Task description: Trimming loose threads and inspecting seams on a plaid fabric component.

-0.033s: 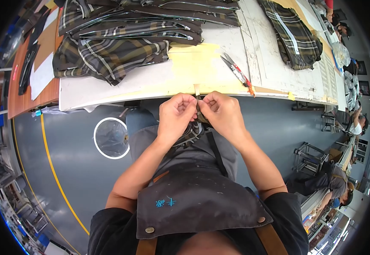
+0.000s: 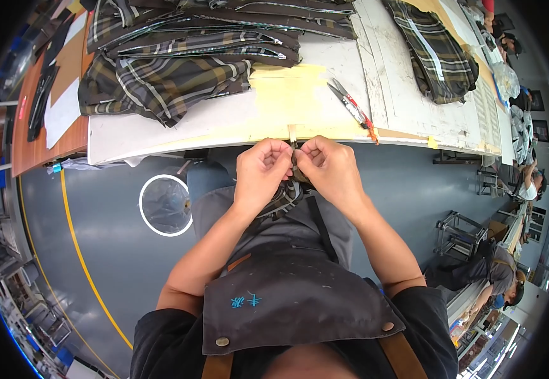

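My left hand [image 2: 267, 170] and my right hand [image 2: 325, 169] are close together at the near edge of the white worktable [image 2: 154, 142], thumbs and fingertips pinched on a narrow strip in dark plaid fabric [image 2: 287, 196] that hangs over my lap. A thin pale piece [image 2: 292, 134] rises from between my fingertips toward the table edge. Scissors with red-and-black handles [image 2: 350, 104] lie to the right on the table. Plaid pieces with zippers [image 2: 167, 88] are piled at the back left, and another folded plaid piece [image 2: 432, 57] lies at the back right.
A wooden table [image 2: 34, 145] with papers adjoins on the left. A lined bin [image 2: 164, 205] stands on the floor below left. A metal stand [image 2: 457, 230] is at the right. Co-workers [image 2: 501, 278] sit along the benches at the right.
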The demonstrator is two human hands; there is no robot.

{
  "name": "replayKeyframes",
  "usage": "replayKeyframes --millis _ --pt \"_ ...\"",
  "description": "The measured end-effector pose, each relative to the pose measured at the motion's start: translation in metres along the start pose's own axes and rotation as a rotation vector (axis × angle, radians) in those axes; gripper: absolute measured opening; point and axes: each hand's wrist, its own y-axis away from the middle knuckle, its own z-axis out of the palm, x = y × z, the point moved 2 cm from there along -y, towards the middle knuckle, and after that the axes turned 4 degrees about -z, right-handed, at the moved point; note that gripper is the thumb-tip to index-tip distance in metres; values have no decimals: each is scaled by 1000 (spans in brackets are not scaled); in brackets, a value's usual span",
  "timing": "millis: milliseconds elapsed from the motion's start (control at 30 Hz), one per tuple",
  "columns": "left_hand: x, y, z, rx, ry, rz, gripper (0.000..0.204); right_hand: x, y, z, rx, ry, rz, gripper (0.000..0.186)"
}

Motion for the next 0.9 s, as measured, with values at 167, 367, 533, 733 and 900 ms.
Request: replayKeyframes --millis 167,367,533,733,900 --pt "-3 -1 1 47 -35 24 9 -4 2 5 47 4 17 14" --pt "-5 1 2 83 -18 4 8 -3 9 5 42 4 41 16" --pt "-5 3 3 68 2 -36 10 -2 16 3 -66 -164 126 22" --pt "-9 2 1 49 60 -66 12 3 17 4 -4 -218 176 15" --pt "-15 2 -1 69 53 -46 13 0 17 3 -18 -143 131 11"
